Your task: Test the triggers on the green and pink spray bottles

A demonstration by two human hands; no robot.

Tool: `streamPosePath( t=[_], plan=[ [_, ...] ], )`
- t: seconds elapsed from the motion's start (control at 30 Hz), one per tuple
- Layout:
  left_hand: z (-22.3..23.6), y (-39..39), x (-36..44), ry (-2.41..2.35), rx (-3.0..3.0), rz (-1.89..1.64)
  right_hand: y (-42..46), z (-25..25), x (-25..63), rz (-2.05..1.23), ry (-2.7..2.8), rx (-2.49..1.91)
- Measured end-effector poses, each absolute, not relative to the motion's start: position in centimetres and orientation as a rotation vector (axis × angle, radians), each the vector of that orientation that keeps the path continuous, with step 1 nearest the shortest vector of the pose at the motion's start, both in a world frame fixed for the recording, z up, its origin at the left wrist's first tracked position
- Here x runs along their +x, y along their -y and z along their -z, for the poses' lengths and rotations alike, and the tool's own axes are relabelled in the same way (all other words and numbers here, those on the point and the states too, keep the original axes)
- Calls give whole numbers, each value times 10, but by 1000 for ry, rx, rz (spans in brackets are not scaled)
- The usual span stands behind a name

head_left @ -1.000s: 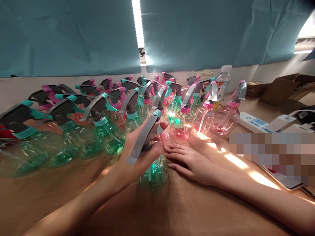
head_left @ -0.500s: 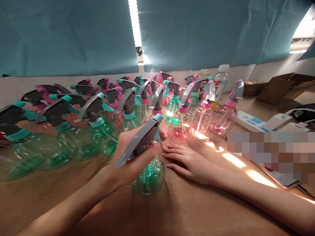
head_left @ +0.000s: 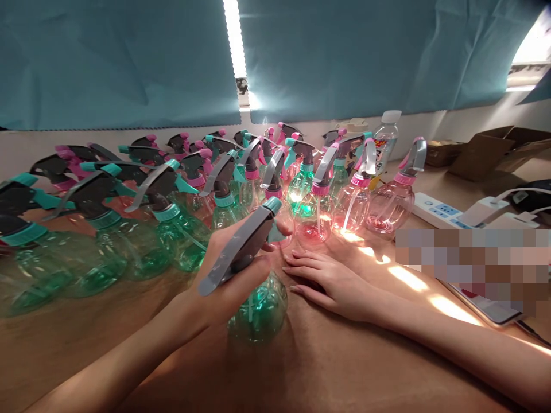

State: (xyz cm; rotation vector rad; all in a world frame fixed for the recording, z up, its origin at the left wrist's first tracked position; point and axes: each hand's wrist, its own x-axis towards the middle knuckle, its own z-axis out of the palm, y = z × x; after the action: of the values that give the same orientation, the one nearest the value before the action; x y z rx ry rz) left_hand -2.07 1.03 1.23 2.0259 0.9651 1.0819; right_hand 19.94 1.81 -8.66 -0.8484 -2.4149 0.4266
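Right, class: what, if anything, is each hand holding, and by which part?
The left hand grips a green spray bottle by its neck, beneath the grey spray head. The right hand, on the table, holds nothing.

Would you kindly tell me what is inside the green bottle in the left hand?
A pale tube shows low inside the green bottle; the left hand covers its neck, hiding the inside there.

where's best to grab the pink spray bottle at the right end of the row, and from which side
Probably at the pink collar below the spray head, from the near right: the pink spray bottle narrows there above its round body, and another pink bottle stands close on its left.
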Motion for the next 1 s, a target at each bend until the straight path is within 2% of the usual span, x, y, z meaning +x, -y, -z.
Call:
streamPosePath(
  t=[1.0],
  plan=[
    [-7, -15, -16, -916, 1964, -1055, -17, 84, 199, -421, 2432, -857]
  ],
)
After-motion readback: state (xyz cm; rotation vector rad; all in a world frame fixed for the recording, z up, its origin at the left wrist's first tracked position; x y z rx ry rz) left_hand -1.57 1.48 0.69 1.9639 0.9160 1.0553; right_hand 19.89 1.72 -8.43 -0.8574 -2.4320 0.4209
